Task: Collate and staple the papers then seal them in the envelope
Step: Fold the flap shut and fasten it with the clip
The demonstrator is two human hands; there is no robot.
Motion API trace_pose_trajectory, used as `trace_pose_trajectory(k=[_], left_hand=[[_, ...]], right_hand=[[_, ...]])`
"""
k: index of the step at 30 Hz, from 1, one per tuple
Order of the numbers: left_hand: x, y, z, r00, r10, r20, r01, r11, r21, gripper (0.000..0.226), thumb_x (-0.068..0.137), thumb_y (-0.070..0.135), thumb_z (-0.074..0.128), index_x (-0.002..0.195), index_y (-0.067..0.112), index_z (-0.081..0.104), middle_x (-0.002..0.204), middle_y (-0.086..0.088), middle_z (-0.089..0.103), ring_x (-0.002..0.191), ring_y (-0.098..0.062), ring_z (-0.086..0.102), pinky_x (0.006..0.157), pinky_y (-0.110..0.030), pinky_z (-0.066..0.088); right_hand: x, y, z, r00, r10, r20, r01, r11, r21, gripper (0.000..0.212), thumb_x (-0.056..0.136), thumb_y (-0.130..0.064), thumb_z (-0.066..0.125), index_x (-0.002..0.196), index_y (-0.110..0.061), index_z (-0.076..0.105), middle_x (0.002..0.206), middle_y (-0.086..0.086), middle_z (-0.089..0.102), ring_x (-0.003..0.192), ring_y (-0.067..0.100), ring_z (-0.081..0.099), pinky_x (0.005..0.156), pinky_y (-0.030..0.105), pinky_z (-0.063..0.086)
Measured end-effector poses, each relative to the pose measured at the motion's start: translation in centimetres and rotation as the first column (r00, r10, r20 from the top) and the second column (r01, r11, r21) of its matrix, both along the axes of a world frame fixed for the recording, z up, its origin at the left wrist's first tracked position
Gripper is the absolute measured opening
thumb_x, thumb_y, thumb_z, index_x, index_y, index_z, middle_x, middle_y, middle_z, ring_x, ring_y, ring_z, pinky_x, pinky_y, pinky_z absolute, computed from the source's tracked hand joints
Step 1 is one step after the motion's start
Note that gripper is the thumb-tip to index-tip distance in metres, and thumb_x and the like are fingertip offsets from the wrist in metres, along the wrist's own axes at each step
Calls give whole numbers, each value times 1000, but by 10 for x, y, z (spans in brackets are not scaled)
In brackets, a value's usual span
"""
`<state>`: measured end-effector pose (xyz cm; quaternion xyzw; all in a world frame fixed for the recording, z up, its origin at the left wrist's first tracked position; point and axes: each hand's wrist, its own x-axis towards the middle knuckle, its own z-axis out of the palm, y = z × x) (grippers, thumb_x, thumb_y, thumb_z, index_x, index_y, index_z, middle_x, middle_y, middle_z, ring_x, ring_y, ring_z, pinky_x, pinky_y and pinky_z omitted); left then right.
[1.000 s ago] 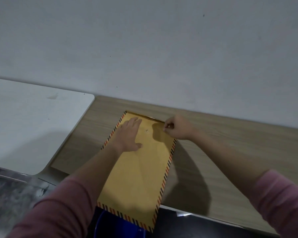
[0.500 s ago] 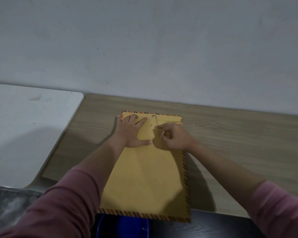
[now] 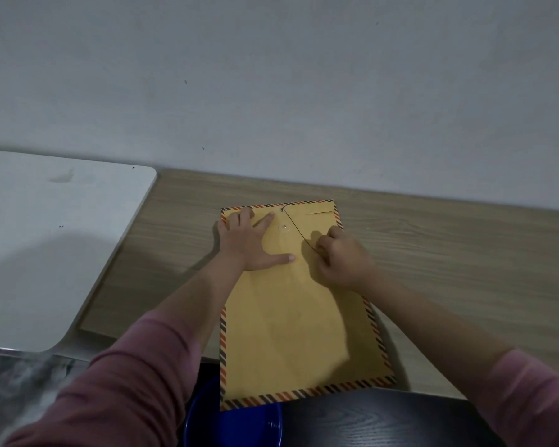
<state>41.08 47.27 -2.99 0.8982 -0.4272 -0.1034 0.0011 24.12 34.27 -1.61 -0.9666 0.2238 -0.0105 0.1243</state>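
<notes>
A yellow-brown envelope point(image 3: 291, 333) with a striped border lies lengthwise on the wooden table point(image 3: 449, 253), its near end overhanging the table edge. The flap at the far end is folded down. My left hand point(image 3: 249, 241) presses flat on the envelope's upper left, fingers spread. My right hand point(image 3: 342, 259) pinches a thin dark closure string point(image 3: 299, 230) that runs taut from the upper button point(image 3: 282, 209) on the flap. A second button point(image 3: 284, 226) sits just below it. No papers or stapler are visible.
A white board point(image 3: 46, 240) with rounded corners lies to the left, partly over the wooden table. A blue round container point(image 3: 239, 427) sits below the envelope's near end. A dark surface point(image 3: 368, 421) is at the bottom right. A plain wall runs behind the table.
The envelope has turned from slanted to nearly straight. My right hand moved down and right from the flap edge, drawing the string out from the upper button. My left hand stayed pressing.
</notes>
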Motion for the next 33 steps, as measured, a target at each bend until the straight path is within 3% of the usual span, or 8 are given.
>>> trace_pose_trajectory(k=[4,9,13,18,22,24,28,33], left_hand=[[-4,4,-10,1000,17,8,-16,998,-61,110,53,98,27,147,44,7,141,-6,21,131,-30,21,108,-57,18],[-6,6,-19,999,29,36,-24,991,-135,108,53,99,21,146,45,8,142,-5,20,131,-29,22,107,-57,19],[-5,7,-21,998,36,49,-27,985,-169,108,53,98,21,146,44,12,141,-6,23,130,-30,24,107,-57,20],[-6,7,-21,998,50,49,-41,983,-181,108,50,97,19,145,45,14,141,-5,24,129,-28,25,107,-56,21],[-6,7,-21,997,47,56,-36,981,-188,107,53,98,25,145,45,15,142,-4,24,130,-28,25,107,-55,20],[-5,8,-21,997,49,60,-37,981,-192,106,53,97,29,145,46,15,142,-4,25,129,-27,25,107,-55,20],[-5,8,-17,999,36,42,-28,985,-170,105,55,97,28,145,46,13,141,-5,23,129,-28,24,106,-54,20],[16,5,3,954,40,-297,-59,997,-55,83,73,72,55,142,55,12,146,2,12,136,-26,8,113,-46,6]], right_hand=[[15,4,-2,988,-115,104,109,992,65,39,81,-30,57,114,-8,61,101,11,60,94,29,57,81,43,51],[48,10,-9,926,-318,204,275,938,212,22,82,-31,61,82,-11,70,85,9,63,83,27,58,74,40,49],[65,13,-7,868,-465,175,411,870,274,15,84,-21,63,84,-10,72,90,9,70,90,30,63,82,43,50],[74,21,1,928,-366,-72,366,931,-11,33,84,-18,64,112,-4,56,117,15,56,113,33,48,92,42,41],[79,24,1,908,-358,-218,360,932,-32,68,71,-27,78,124,0,43,126,18,49,118,34,45,95,42,40],[78,19,2,904,-389,-177,404,913,60,63,73,-23,76,121,-1,42,124,17,51,117,34,47,94,43,42],[71,11,1,921,-388,5,375,894,245,18,84,-9,53,100,-2,55,101,17,62,95,34,59,80,45,51],[59,14,2,955,-290,66,267,933,243,22,81,-4,48,91,-3,67,93,16,68,87,34,62,76,40,53]])
